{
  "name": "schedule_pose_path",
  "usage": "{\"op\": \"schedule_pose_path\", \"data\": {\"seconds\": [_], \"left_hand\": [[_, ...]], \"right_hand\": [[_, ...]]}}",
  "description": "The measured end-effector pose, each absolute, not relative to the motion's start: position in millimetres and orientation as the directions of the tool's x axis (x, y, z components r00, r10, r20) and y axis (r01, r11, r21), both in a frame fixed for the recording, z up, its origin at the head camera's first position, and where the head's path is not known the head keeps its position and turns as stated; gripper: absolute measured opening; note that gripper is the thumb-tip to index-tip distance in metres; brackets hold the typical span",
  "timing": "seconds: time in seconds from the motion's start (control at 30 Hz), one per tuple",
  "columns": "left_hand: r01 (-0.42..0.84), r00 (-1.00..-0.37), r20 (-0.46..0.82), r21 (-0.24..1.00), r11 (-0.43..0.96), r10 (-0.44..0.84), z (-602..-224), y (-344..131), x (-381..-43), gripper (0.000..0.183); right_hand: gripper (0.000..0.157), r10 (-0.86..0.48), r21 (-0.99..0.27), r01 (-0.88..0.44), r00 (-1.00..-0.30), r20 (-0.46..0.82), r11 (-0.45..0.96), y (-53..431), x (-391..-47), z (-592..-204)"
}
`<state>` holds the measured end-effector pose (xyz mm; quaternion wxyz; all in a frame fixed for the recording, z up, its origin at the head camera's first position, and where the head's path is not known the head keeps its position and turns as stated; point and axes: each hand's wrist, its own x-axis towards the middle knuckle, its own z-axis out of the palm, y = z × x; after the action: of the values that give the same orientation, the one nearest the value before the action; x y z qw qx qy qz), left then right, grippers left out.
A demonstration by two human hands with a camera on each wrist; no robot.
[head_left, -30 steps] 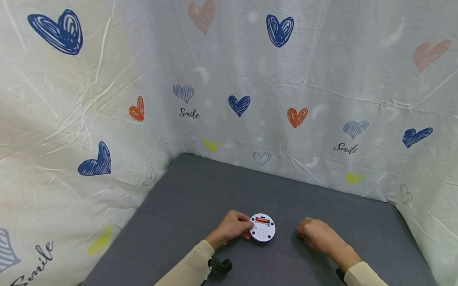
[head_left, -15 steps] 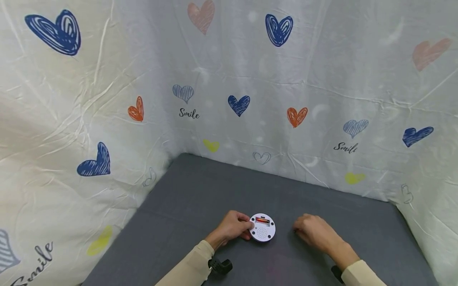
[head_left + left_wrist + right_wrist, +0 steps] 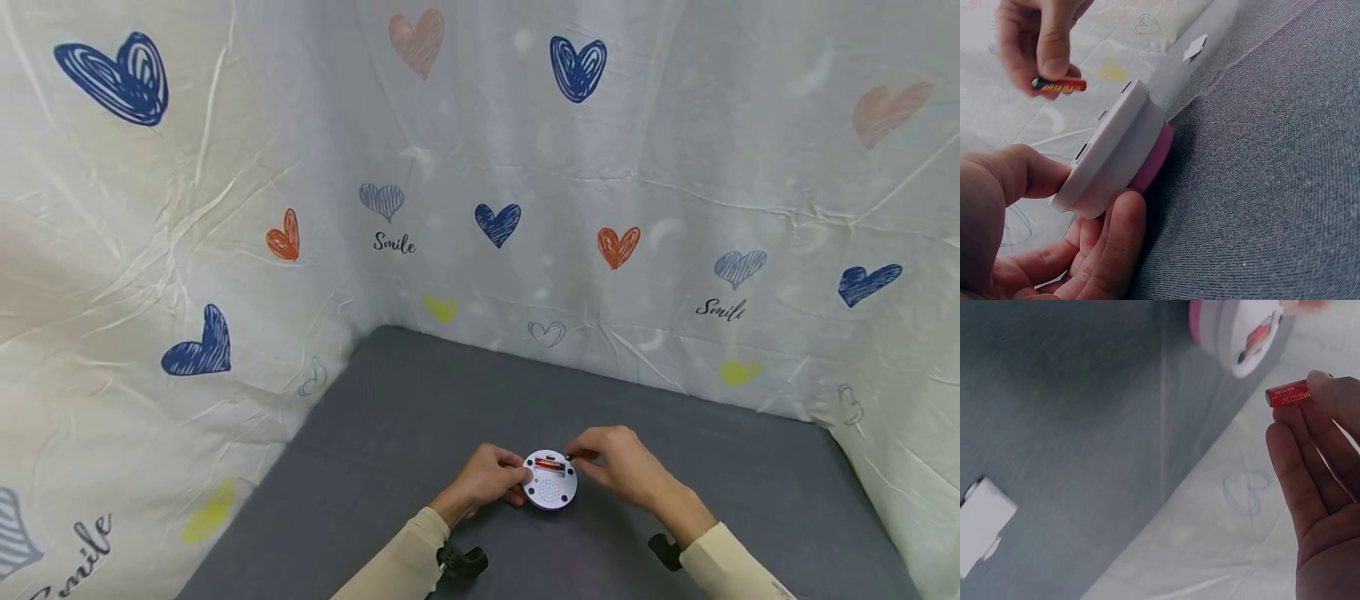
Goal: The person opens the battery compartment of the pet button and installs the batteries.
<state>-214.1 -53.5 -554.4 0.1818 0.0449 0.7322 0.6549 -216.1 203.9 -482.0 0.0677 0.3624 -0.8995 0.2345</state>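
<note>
A round white device (image 3: 550, 492) with a pink part (image 3: 1155, 156) is tilted on the cloth, its dotted speaker holes and battery compartment facing up. One red battery (image 3: 550, 467) lies in that compartment. My left hand (image 3: 486, 477) grips the device's left edge, thumb on the white face and fingers underneath. Just off the far right rim, my right hand (image 3: 628, 462) pinches a second battery (image 3: 1060, 85) between thumb and fingertips. The right wrist view shows this battery as red with a dark end, apart from the device.
A small white tabbed cover (image 3: 985, 525) lies on the grey cloth (image 3: 450, 392), to the right of the device. Behind and at the sides hangs a white curtain (image 3: 555, 267) printed with hearts. Dark bands are on both wrists.
My right hand has moved left and away from me, up to the device's rim, and the battery in its fingers now shows. The left hand and device stay in place.
</note>
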Motion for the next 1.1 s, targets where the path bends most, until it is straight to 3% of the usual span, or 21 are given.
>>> {"op": "schedule_pose_path", "data": {"seconds": [0.53,0.87,1.1], "left_hand": [[-0.164,-0.929,-0.186,0.982,0.095,0.32,-554.1,-52.5,-213.6,0.023],[-0.163,-0.932,-0.186,0.982,0.1,0.312,-555.7,-52.7,-213.6,0.02],[-0.164,-0.931,-0.189,0.981,0.104,0.312,-555.7,-53.3,-212.8,0.019]], "right_hand": [[0.013,-0.641,-0.411,-0.694,-0.714,0.282,0.591,165.0,-225.3,-503.4],[0.014,-0.625,-0.355,-0.677,-0.734,0.265,0.645,159.5,-223.7,-507.6],[0.012,-0.655,-0.245,-0.713,-0.7,0.284,0.657,158.2,-223.0,-509.6]]}}
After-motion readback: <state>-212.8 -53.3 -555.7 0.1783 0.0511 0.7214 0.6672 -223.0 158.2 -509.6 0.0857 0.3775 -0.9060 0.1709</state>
